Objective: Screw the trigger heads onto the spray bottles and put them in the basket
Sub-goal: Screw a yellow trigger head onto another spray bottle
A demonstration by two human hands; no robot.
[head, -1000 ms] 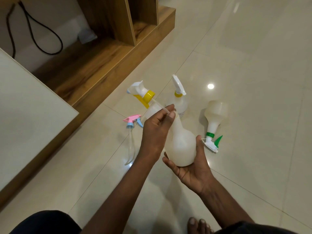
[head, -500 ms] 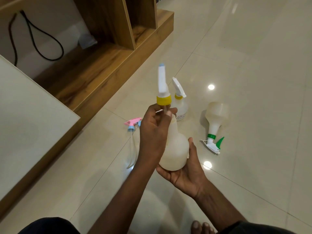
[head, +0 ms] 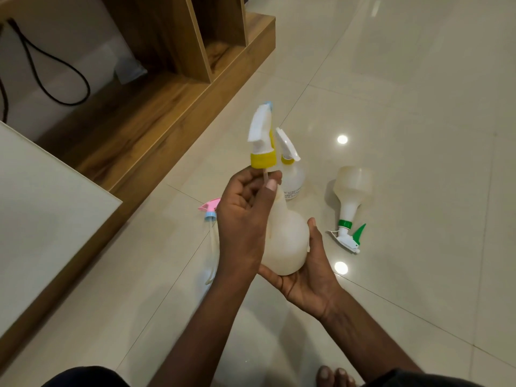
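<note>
My right hand [head: 308, 277] cups the bottom of a translucent white spray bottle [head: 284, 244], held upright above the floor. My left hand [head: 245, 213] pinches the dip tube just under a white trigger head with a yellow collar [head: 262, 141], which stands upright above the bottle's neck, its tube running down into the bottle. On the floor behind stand a clear bottle with a white and yellow trigger head [head: 290, 169] and, lying on its side, a white bottle with a green trigger head [head: 349, 208]. A loose pink and blue trigger head [head: 209, 209] lies left of my hand. No basket is in view.
A wooden shelf unit [head: 173, 88] with a step runs along the back left, a black cable [head: 55, 68] hanging by it. A pale table top [head: 42, 213] fills the left side. Glossy floor tiles [head: 418, 135] spread to the right. My toes [head: 335, 375] show at the bottom edge.
The yellow-collared trigger head was tilted to the left a second ago; my left hand has swung it upright over the bottle's neck. The bottle now stands more vertical in my right palm.
</note>
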